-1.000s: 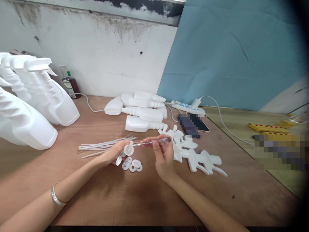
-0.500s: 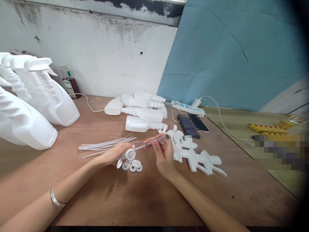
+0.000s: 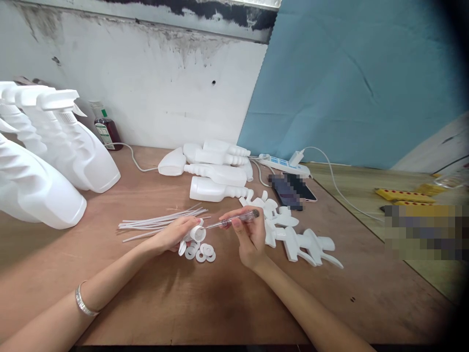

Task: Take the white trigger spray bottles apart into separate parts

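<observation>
My left hand [image 3: 179, 232] is closed around a white spray bottle trigger head [image 3: 198, 234], its round collar facing right. In my right hand [image 3: 248, 237] is a screwdriver [image 3: 240, 218] with a clear handle and thin metal shaft. The shaft's tip points left and lies close to the collar; whether it touches cannot be made out. Just below the held part, several white ring washers [image 3: 201, 256] lie on the brown table [image 3: 227, 303]. Thin white tubes [image 3: 150, 224] are spread behind my left hand. Loose white trigger heads [image 3: 293, 239] lie to the right of my right hand.
White empty-looking bottles [image 3: 216, 188] lie at the back. Spray bottles with heads fitted [image 3: 88, 151] stand at the left, near a dark bottle [image 3: 106, 129]. A power strip [image 3: 284, 164] with cables and phones [image 3: 302, 187] occupy the back right.
The screwdriver has drawn back a little to the right, its tip coming out of the collar. My left hand stays nearly still, with the trigger head in it.
</observation>
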A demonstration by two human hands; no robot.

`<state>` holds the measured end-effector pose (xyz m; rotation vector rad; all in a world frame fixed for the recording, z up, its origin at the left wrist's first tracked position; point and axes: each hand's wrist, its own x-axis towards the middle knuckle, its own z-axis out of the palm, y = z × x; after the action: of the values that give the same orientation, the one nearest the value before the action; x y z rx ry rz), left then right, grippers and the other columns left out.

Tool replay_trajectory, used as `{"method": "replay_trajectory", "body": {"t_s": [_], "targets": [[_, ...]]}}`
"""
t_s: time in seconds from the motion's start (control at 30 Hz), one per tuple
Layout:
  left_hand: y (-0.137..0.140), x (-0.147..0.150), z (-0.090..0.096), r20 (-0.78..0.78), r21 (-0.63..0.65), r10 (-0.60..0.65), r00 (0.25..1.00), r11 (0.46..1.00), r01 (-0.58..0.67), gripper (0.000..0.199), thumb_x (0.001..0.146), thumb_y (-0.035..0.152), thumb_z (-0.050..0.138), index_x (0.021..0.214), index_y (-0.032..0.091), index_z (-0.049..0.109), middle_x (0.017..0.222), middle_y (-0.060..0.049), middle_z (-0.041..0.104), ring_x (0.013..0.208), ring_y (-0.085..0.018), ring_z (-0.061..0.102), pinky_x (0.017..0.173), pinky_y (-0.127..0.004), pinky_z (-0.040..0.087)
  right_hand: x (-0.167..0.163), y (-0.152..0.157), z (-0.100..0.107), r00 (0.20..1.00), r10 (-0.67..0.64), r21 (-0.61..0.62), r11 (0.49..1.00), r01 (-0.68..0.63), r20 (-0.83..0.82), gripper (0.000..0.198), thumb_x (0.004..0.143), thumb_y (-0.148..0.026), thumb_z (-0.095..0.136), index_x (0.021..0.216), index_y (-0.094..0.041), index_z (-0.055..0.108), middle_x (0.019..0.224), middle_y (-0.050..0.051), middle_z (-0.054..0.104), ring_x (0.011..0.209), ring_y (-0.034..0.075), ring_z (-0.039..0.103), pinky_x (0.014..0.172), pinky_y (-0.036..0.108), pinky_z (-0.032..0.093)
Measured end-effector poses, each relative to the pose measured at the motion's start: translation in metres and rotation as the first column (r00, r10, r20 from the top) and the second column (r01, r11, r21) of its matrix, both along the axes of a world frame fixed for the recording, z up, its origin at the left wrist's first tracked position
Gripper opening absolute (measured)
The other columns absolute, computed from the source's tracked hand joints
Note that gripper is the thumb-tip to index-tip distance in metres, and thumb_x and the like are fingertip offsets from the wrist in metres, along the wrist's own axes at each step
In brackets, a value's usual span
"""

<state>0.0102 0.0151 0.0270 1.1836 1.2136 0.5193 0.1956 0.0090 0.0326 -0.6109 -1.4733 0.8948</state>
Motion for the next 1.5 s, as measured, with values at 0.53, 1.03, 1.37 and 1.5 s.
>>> {"method": "replay_trajectory", "body": {"t_s": [0.53, 1.03, 1.37, 1.5], "targets": [[0.003, 0.000, -0.001, 0.082, 0.045, 0.091, 0.993, 0.994, -0.095, 0.039, 0.078, 0.056, 0.038, 0.072, 0.018, 0.045, 0.043, 0.005, 0.043, 0.028, -0.005, 0.026, 0.026, -0.015, 0.015, -0.007, 0.013, -0.002, 0.934, -0.118, -0.528, 0.845, -0.083, -0.336, 0.020, 0.073, -0.033, 0.063, 0.076, -0.020, 0.047, 0.067, -0.001, 0.065, 0.058, 0.015, 0.061, 0.055, 0.029, 0.049], [0.003, 0.001, -0.008, 0.154, 0.037, 0.125, 0.980, 0.991, -0.132, 0.040, 0.076, 0.058, 0.043, 0.074, 0.019, 0.045, 0.046, 0.005, 0.046, 0.028, -0.004, 0.027, 0.026, -0.015, 0.014, -0.009, 0.015, -0.009, 0.917, -0.120, -0.631, 0.758, -0.163, -0.381, 0.025, 0.067, -0.033, 0.069, 0.072, -0.019, 0.048, 0.066, 0.000, 0.065, 0.058, 0.014, 0.062, 0.056, 0.027, 0.050], [0.000, 0.003, -0.002, 0.165, 0.018, 0.135, 0.977, 0.990, -0.140, 0.041, 0.075, 0.060, 0.044, 0.075, 0.019, 0.045, 0.046, 0.005, 0.043, 0.030, -0.004, 0.024, 0.028, -0.015, 0.014, -0.010, 0.014, -0.012, 0.915, -0.087, -0.661, 0.719, -0.217, -0.395, 0.029, 0.065, -0.038, 0.071, 0.071, -0.017, 0.051, 0.068, 0.002, 0.066, 0.059, 0.013, 0.062, 0.056, 0.024, 0.050], [0.001, 0.004, -0.003, 0.172, 0.014, 0.144, 0.975, 0.989, -0.148, 0.041, 0.075, 0.059, 0.045, 0.074, 0.018, 0.047, 0.047, 0.004, 0.044, 0.030, -0.004, 0.025, 0.028, -0.015, 0.015, -0.009, 0.016, -0.013, 0.906, -0.114, -0.709, 0.665, -0.236, -0.408, 0.028, 0.064, -0.036, 0.072, 0.068, -0.017, 0.052, 0.067, 0.003, 0.066, 0.057, 0.013, 0.062, 0.053, 0.025, 0.050]]}}
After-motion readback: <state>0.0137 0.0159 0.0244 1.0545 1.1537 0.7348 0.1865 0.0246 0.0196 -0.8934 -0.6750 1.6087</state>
